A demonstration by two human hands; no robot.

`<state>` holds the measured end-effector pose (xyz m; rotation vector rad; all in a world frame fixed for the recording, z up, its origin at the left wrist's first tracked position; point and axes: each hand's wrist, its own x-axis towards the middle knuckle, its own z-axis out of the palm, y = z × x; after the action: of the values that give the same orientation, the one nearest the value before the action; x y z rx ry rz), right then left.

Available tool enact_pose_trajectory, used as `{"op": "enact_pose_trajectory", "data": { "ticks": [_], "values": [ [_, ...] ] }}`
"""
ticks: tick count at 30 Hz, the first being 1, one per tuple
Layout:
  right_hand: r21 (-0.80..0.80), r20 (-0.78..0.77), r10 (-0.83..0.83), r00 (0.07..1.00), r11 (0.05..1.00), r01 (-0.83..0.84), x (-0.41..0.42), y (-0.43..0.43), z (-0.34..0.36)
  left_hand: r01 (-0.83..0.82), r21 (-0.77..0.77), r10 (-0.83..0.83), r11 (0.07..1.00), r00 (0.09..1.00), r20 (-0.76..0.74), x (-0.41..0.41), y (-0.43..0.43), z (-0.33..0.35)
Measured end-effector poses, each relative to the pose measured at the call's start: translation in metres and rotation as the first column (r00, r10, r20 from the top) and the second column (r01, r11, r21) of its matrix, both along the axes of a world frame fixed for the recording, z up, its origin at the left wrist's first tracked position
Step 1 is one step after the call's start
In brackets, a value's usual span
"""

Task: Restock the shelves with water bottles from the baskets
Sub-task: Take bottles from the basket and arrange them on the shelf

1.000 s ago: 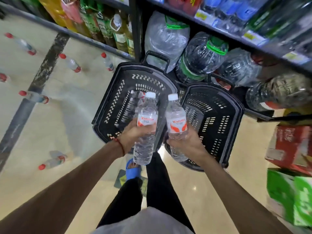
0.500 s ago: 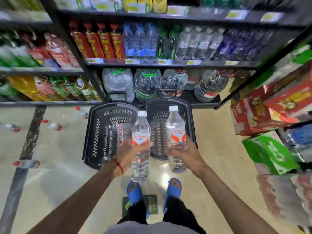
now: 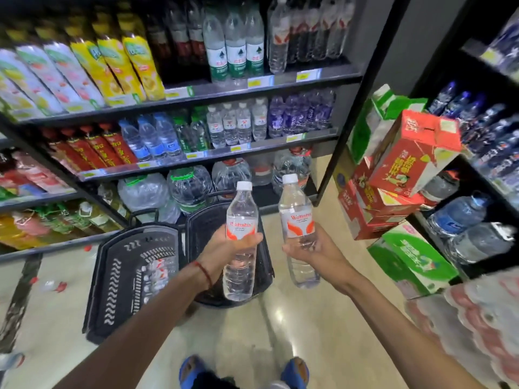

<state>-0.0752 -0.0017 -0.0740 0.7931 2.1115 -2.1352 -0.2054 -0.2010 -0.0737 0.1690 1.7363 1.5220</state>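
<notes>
Blurred shelves, basket partly behind bottle

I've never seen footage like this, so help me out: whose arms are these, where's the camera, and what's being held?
There is no machine here. A person wears a wide-angle camera on the head, looking forward and down, so you see their own arms. The left hand grips one water bottle, clear with a white cap; the right hand grips a second bottle. On the floor stand two black baskets: the left basket holds more bottles, and the right basket sits behind the hands. Ahead are drink shelves.
</notes>
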Motion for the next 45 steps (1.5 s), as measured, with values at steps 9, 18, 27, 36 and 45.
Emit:
{"op": "enact_pose_trajectory", "data": {
  "ticks": [9,18,27,36,45],
  "values": [
    [0.052,-0.064,-0.021,0.998,0.998,0.024,0.013,0.138,0.02,-0.013,0.032,0.017,0.999,0.992,-0.124,-0.003,0.134,0.033],
    [0.139,-0.14,-0.049,0.989,0.988,0.069,-0.072,0.244,0.042,-0.095,0.015,0.093,0.995,0.903,-0.419,-0.089,0.246,0.045],
    [0.19,-0.168,-0.005,0.986,0.981,0.038,-0.182,0.344,0.058,-0.062,-0.097,-0.01,0.993,0.791,-0.611,-0.199,0.338,0.064],
    [0.212,-0.207,0.07,0.976,0.977,-0.025,-0.272,0.419,0.068,-0.269,-0.34,-0.09,0.901,0.65,-0.754,-0.273,0.398,0.081],
    [0.253,-0.199,0.248,0.948,0.948,-0.195,-0.354,0.498,0.08,-0.45,-0.085,0.213,0.889,0.571,-0.793,-0.311,0.457,0.081]
  ]
}}
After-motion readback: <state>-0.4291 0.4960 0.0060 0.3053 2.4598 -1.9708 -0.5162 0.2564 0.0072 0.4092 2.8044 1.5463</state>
